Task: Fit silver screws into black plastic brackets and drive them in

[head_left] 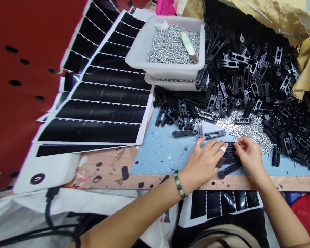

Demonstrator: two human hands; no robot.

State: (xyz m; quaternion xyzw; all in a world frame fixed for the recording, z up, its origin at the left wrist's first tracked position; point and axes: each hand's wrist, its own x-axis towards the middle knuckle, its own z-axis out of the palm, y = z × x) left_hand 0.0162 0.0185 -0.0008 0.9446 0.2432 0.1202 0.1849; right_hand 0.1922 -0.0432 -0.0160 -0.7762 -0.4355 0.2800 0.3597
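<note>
My left hand (206, 160) lies palm down with its fingers stretched out, their tips against a small row of black plastic arm pieces (230, 155). White tape wraps one of its fingers, and a beaded bracelet (180, 185) circles the wrist. At the row's far right end, my right hand (249, 155) pinches thumb and fingers together on the edge of a black plastic piece, mostly hidden by the fingertips. One more black arm piece (228, 170) lies slanted at the near side of the row. Just beyond the hands rests a slotted black piece (215, 134).
Behind, a large heap of black plastic pieces (248, 75) spreads beside loose screws and nuts (250, 129). A white tub (138, 51) holds screws, a tape roll and a wrapped blade. Black sticker sheets (108, 94) lie left; another sheet (219, 203) sits below the table edge.
</note>
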